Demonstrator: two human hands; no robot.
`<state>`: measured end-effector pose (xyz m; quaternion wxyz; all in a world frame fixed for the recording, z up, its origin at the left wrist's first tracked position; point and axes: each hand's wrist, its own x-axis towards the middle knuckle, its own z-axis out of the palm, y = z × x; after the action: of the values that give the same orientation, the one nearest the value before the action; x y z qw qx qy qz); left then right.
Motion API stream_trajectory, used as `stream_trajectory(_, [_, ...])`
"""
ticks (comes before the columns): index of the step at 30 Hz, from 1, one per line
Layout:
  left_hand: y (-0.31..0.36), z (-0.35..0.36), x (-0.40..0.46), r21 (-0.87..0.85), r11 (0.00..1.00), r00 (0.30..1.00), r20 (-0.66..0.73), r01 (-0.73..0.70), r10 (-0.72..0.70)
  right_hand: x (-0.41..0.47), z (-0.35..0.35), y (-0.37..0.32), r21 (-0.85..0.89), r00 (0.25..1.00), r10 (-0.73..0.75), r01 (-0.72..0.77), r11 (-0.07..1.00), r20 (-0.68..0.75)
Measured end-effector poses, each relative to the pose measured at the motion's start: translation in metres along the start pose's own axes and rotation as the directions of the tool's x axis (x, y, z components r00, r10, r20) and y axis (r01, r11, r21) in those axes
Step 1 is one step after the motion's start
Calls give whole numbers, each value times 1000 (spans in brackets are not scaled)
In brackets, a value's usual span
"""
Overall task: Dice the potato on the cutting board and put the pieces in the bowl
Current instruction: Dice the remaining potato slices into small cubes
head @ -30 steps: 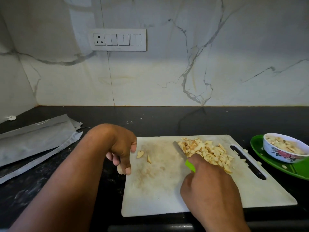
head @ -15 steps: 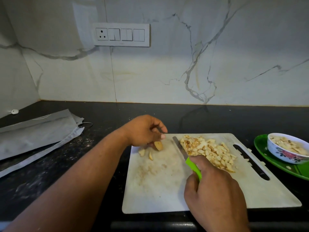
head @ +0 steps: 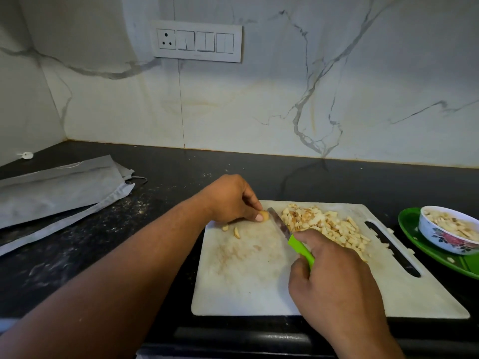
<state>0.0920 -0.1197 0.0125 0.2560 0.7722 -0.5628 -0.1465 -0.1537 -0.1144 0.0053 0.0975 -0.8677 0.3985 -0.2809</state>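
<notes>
A white cutting board (head: 254, 286) lies on the black counter. My left hand (head: 230, 199) pinches a small potato chunk (head: 265, 215) against the board's far left part. My right hand (head: 334, 283) grips a green-handled knife (head: 300, 247); its blade runs up-left and its tip touches the chunk. A heap of diced potato (head: 324, 225) lies to the right of the blade. Two loose pieces (head: 232, 230) rest near the board's left edge. The floral bowl (head: 440, 235), holding diced pieces, stands on a green plate (head: 440, 257) at the right.
Grey folded cloth or bag (head: 57, 190) covers the counter's left side. A few stray potato bits lie by the board's handle slot (head: 391, 248). A marble wall with a switch panel (head: 197, 41) stands behind. The counter's front edge runs just below the board.
My left hand moved right from the board's left edge, carrying a potato chunk, and set it against the knife blade. My right hand and the knife barely shifted.
</notes>
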Motion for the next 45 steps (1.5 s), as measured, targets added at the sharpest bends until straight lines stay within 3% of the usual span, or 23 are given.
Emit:
stream_trajectory(7, [6, 5, 4, 10, 998, 998, 11, 65, -65, 17, 7, -2, -41, 1000, 1, -1, 999, -20])
stream_trajectory(18, [12, 8, 7, 39, 989, 989, -15, 144, -144, -2, -12, -5, -138, 994, -42, 55, 989, 99])
stream_trajectory(23, [8, 6, 4, 44, 988, 989, -33, 145, -144, 9, -15, -9, -109, 1000, -21, 20, 994, -8])
stream_trajectory(31, [12, 6, 3, 21, 986, 985, -43, 166, -165, 2, 2, -7, -104, 996, -37, 46, 993, 86])
stream_trajectory(40, [14, 1, -3, 92, 990, 994, 11, 107, -108, 13, -10, -10, -57, 1000, 2, -1, 998, 19])
stream_trajectory(45, [16, 0, -2, 78, 987, 990, 1, 143, -144, 8, 9, -14, -88, 998, 0, 6, 996, 69])
